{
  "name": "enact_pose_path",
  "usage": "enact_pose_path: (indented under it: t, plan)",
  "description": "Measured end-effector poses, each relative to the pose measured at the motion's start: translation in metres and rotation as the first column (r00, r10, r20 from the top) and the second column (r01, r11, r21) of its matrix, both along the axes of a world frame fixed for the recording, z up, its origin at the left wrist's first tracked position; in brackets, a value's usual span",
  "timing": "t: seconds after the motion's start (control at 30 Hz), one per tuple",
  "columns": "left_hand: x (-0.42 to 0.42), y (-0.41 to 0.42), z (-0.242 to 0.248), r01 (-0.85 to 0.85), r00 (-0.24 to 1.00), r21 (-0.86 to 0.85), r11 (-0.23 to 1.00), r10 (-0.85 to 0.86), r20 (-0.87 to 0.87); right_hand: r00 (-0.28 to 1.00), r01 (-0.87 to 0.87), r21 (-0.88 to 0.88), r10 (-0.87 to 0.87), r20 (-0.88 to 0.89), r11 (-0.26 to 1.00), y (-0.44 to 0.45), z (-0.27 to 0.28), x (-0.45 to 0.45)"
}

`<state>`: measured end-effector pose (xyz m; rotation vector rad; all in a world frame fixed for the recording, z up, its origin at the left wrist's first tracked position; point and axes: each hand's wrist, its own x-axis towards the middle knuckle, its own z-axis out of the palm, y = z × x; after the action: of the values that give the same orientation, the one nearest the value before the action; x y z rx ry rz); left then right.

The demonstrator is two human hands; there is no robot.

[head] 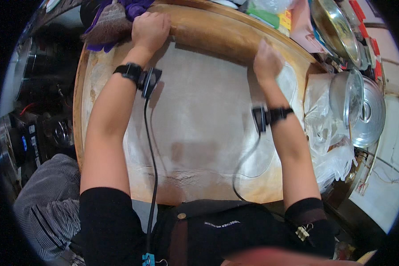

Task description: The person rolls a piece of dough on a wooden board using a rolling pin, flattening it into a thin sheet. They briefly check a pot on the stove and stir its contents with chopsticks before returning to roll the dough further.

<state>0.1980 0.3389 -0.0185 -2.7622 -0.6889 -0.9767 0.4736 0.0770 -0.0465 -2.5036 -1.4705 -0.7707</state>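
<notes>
A thick wooden rolling pin (216, 41) lies across the far part of a large sheet of rolled dough (199, 106), which covers much of a wooden board (78, 109). At the pin's left end, my left hand (151, 30) is closed around its handle. My right hand (267, 61) is at the pin's right end, blurred; whether its fingers grip a handle there does not show. Each wrist wears a black strap with a small device and a cable. The dough's near edge is wavy, with white flour beside it.
A brush (109, 23) on purple cloth lies at the board's far left corner. Metal bowls (335, 30), a round metal lid (369, 113) and clear plastic bags (322, 133) crowd the right side. Grey striped fabric (50, 202) is at the lower left. A raised wooden rim runs along the far edge.
</notes>
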Motion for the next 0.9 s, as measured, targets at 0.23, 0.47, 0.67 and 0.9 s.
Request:
enact_pose_path:
  t: [0.23, 0.47, 0.67, 0.9]
  plan:
    - [-0.203, -0.212, 0.027, -0.091, 0.985, -0.344, 0.934, 0.035, -0.168, 0.887, -0.353, -0.006, 0.332, -0.322, 0.936, -0.188, 0.05, -0.199]
    - [-0.18, -0.117, 0.002, -0.182, 0.981, -0.137, 0.974, 0.171, -0.088, 0.888, -0.46, -0.023, 0.459, -0.035, 0.888, -0.002, 0.021, -0.096]
    - [-0.135, 0.012, -0.02, -0.352, 0.936, -0.047, 0.935, 0.352, -0.001, 0.926, -0.333, 0.023, 0.322, 0.196, 0.943, 0.104, 0.0, -0.062]
    - [-0.283, -0.252, 0.027, -0.145, 0.989, -0.275, 0.95, 0.14, -0.037, 0.886, -0.299, -0.094, 0.239, -0.398, 0.95, -0.204, 0.046, -0.263]
